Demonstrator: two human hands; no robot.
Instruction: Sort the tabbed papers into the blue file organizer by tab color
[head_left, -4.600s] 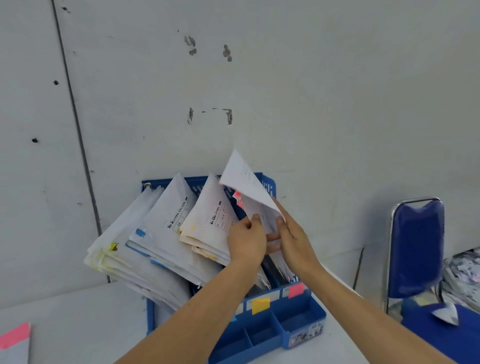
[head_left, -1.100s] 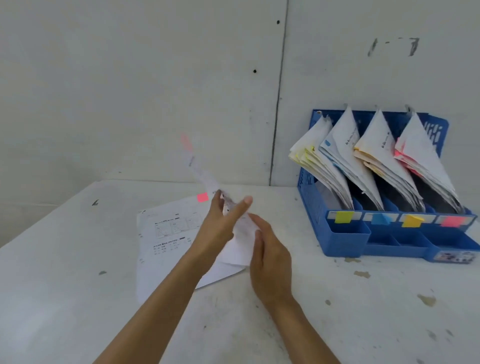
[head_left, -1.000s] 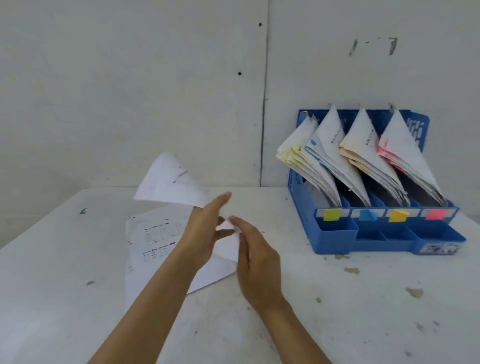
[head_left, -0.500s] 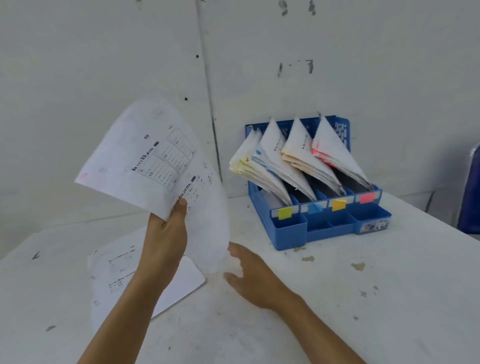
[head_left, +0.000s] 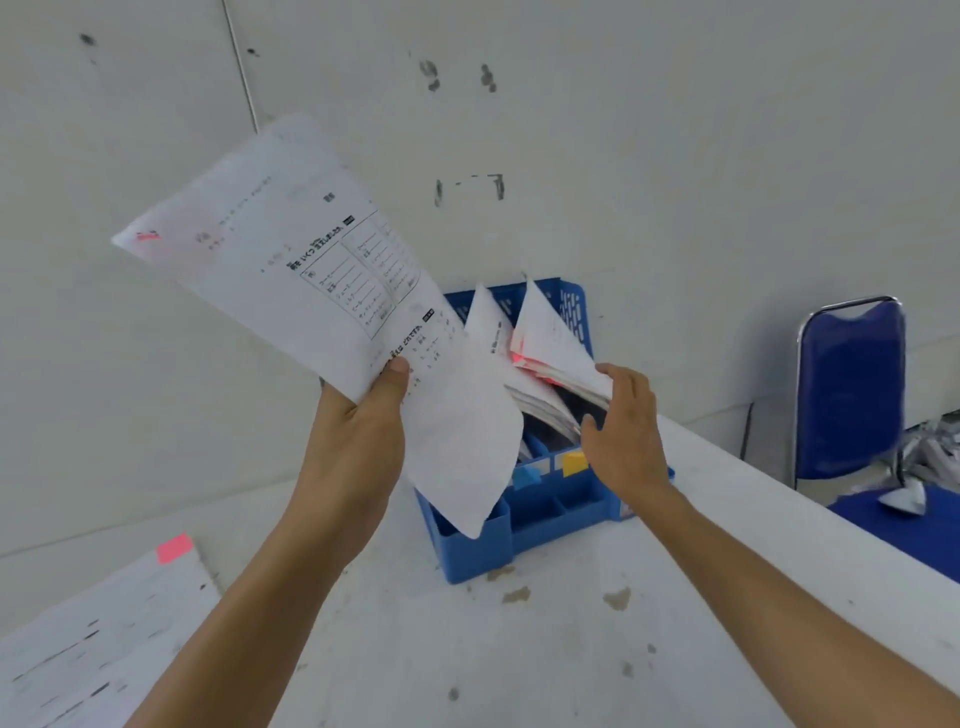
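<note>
My left hand (head_left: 358, 431) grips a printed white sheet (head_left: 317, 291) with a pink tab at its upper left corner, held up in front of the blue file organizer (head_left: 524, 525) and hiding its left slots. My right hand (head_left: 621, 431) has its fingers spread and touches the lower edge of the pink-tabbed stack (head_left: 550, 348) in the rightmost slot. Blue (head_left: 525, 475) and yellow (head_left: 574, 461) labels show on the organizer's front; the other labels are hidden.
Another sheet with a pink tab (head_left: 174, 546) lies on the white table (head_left: 519, 649) at the lower left. A blue chair (head_left: 852, 389) stands to the right beside the table, against the grey wall. Brown stains mark the table in front of the organizer.
My left hand has carried the sheet up and rightward to the organizer. My right hand has lifted off the table and reached the rightmost stack. The camera has moved closer to the organizer.
</note>
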